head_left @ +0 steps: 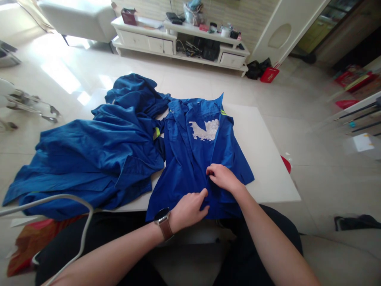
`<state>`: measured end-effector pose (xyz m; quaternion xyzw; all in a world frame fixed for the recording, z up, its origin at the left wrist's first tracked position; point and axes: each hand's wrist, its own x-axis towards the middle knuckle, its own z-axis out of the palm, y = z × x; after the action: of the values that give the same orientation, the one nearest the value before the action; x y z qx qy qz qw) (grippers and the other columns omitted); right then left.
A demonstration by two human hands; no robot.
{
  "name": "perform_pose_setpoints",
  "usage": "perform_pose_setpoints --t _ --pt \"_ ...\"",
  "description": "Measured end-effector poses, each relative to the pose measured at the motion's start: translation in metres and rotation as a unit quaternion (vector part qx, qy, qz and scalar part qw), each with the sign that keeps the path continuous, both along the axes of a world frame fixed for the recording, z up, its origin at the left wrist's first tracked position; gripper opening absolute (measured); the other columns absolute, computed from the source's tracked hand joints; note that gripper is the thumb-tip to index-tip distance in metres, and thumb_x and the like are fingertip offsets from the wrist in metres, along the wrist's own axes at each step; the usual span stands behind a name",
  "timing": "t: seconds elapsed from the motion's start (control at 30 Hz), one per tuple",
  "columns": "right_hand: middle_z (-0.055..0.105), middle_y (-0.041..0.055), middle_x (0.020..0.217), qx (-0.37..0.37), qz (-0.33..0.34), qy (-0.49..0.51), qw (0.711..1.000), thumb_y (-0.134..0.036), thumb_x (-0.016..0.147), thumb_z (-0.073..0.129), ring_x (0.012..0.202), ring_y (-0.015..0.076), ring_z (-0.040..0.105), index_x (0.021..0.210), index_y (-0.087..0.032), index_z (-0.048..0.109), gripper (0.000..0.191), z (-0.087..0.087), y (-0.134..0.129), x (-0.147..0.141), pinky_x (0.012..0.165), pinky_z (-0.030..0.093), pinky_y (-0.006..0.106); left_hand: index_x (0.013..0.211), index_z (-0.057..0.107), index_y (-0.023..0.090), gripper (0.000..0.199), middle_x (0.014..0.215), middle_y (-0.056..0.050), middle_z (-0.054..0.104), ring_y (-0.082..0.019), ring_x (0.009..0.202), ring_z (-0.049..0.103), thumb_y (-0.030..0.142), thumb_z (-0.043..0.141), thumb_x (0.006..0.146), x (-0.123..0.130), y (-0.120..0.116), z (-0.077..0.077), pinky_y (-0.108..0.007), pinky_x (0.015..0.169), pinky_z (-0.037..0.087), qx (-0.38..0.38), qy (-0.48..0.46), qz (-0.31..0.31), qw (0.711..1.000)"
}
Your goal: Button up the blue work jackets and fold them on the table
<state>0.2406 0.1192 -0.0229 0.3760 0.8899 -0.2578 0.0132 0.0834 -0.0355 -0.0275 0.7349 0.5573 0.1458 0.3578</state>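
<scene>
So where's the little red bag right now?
In the head view, the red bag is on the floor at the upper right, beside a black bag, past the white cabinet's right end.

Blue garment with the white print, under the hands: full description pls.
The blue garment, apparently woven cloth, lies spread but creased on the white table, reaching its near edge. It has a patchy white print and yellow-green stripes near the far right corner. The right hand pinches a fold; the left hand is over the lower part, grip unclear.
</scene>
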Motion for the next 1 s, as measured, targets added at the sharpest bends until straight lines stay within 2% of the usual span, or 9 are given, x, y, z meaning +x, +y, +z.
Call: perform_pose_setpoints --t 0.1,0.2,0.33,0.43,0.53,0.77,0.9,1.0 --pt "0.068 0.0046 0.091 0.008 0.005 0.012 1.0 -0.003 0.083 0.057 0.083 0.0177 0.062 0.086 -0.021 0.071 0.023 0.0 -0.001 0.002 0.073 0.04 0.025 0.101 0.064 0.022 0.014 0.097 -0.006 0.07 -0.021 0.092 0.067 0.025 0.051 0.099 -0.014 0.02 0.004 -0.029 0.081 0.048 0.038 -0.005 0.071 0.997" --pt "0.07 0.0043 0.089 0.008 0.003 0.003 1.0 -0.004 0.084 0.056 0.082 0.0184 0.062 0.085 -0.022 0.07 0.023 0.002 -0.003 0.003 0.072 0.039 0.026 0.097 0.069 0.02 0.017 0.105 -0.008 0.069 -0.023 0.104 0.064 0.02 0.051 0.097 -0.033 0.047 -0.004 -0.032 0.092 0.047 0.092 0.036 0.078 0.992" --pt "0.072 0.004 0.09 0.006 0.001 0.004 1.0 -0.004 0.084 0.054 0.083 0.019 0.064 0.086 -0.022 0.068 0.023 0.004 -0.005 0.003 0.072 0.037 0.026 0.097 0.07 0.018 0.014 0.103 -0.009 0.07 -0.023 0.097 0.066 0.018 0.056 0.094 -0.048 0.067 -0.023 -0.032 0.083 0.048 0.031 0.111 0.087 0.989" --pt "0.072 0.0033 0.091 0.007 0.002 0.022 1.0 -0.003 0.084 0.054 0.085 0.0188 0.064 0.087 -0.022 0.067 0.023 0.005 -0.005 0.002 0.073 0.038 0.026 0.101 0.067 0.018 0.011 0.106 -0.01 0.071 -0.025 0.095 0.068 0.022 0.062 0.092 -0.048 0.071 -0.031 -0.032 0.076 0.048 -0.01 0.138 0.114 0.984" --pt "0.071 0.0028 0.091 0.012 -0.001 0.047 0.999 -0.004 0.086 0.054 0.085 0.0185 0.064 0.088 -0.022 0.067 0.022 0.005 -0.005 0.001 0.074 0.039 0.026 0.106 0.066 0.017 0.02 0.106 -0.011 0.072 -0.026 0.096 0.068 0.031 0.068 0.092 -0.044 0.07 -0.032 -0.032 0.075 0.048 -0.008 0.142 0.119 0.983" --pt "0.07 0.0015 0.089 -0.006 -0.051 0.173 0.984 -0.007 0.086 0.055 0.085 0.0178 0.064 0.088 -0.021 0.067 0.018 0.01 -0.004 -0.006 0.08 0.044 0.028 0.093 0.067 0.017 0.018 0.099 -0.013 0.072 -0.029 0.094 0.07 0.035 0.065 0.094 -0.035 0.07 -0.035 -0.034 0.078 0.048 -0.018 0.177 0.113 0.978" --pt "0.07 0.0007 0.087 -0.036 -0.071 0.22 0.972 -0.006 0.084 0.056 0.082 0.0165 0.064 0.087 -0.02 0.068 0.019 0.011 -0.004 -0.01 0.079 0.046 0.028 0.092 0.068 0.016 0.01 0.102 -0.013 0.071 -0.029 0.097 0.069 0.026 0.066 0.091 -0.034 0.071 -0.033 -0.035 0.081 0.049 -0.01 0.165 0.084 0.983" --pt "0.07 0.0002 0.086 -0.059 -0.076 0.231 0.968 -0.006 0.083 0.055 0.081 0.0159 0.064 0.087 -0.02 0.068 0.019 0.01 -0.005 -0.012 0.078 0.046 0.027 0.092 0.066 0.017 0.013 0.1 -0.01 0.069 -0.023 0.092 0.067 0.013 0.054 0.091 -0.036 0.075 -0.029 -0.032 0.081 0.049 -0.004 0.087 0.096 0.992"
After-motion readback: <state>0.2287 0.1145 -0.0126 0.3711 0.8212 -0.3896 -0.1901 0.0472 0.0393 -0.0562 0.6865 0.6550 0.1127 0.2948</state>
